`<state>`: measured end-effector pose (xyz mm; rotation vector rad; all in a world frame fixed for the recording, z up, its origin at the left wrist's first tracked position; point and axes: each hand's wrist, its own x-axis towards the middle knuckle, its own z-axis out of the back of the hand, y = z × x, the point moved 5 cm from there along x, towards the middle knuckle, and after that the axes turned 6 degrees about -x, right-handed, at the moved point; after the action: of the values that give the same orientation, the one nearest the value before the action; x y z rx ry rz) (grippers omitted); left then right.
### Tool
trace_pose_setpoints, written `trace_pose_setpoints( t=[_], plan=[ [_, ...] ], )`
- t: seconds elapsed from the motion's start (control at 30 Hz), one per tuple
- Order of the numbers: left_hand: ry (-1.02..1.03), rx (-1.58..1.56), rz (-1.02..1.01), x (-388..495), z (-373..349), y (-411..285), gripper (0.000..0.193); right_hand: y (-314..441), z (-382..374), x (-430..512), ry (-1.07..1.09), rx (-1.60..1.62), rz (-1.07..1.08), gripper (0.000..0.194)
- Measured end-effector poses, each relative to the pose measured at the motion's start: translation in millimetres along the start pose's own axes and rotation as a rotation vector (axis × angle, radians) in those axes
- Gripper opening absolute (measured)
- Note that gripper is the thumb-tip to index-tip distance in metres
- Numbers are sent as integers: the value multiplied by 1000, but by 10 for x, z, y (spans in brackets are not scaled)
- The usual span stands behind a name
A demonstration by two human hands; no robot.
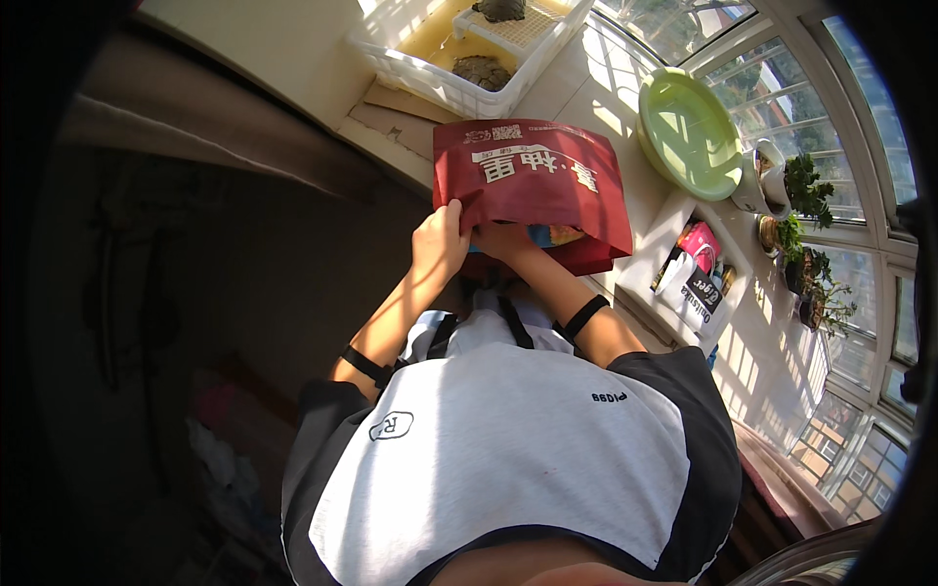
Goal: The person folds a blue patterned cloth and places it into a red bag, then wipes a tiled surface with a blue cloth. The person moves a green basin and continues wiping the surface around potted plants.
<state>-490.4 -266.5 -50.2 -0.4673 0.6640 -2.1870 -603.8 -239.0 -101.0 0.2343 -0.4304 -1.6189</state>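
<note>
A red cloth-like bag (542,150) with white printed writing is in front of me, at the edge of a pale ledge. My left hand (441,238) pinches the left part of its mouth, thumb and fingers closed on the material. Through the opening my right hand (502,240) reaches in; its fingers are hidden by the bag, so what they hold cannot be seen. Something blue and orange-yellow, perhaps a package (566,234), shows inside, just right of that wrist.
Beyond the bag stands a white plastic tub (440,94) holding yellowish water and two turtles (481,72). To the right are a green basin (692,132), a white box (678,212) with bags inside, and potted plants (806,190) by the windows. A curtain (212,139) hangs left.
</note>
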Motion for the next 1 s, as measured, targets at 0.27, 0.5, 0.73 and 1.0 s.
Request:
trace_pose_setpoints(
  t=[0.27,0.5,0.73,1.0],
  plan=[
    [207,-128,-278,-492,-20,-422,30,-193,45,-109,28,-18,-22,52],
    [125,-120,-27,-290,-14,-323,28,-324,67,154,75,-6,-100,51],
    [257,-187,-40,-226,-177,-378,20,-103,274,-749,107,-49,-69,50],
    [586,-436,-213,-541,-309,-807,14,-269,299,-781,42,1,-184,49]
  ],
)
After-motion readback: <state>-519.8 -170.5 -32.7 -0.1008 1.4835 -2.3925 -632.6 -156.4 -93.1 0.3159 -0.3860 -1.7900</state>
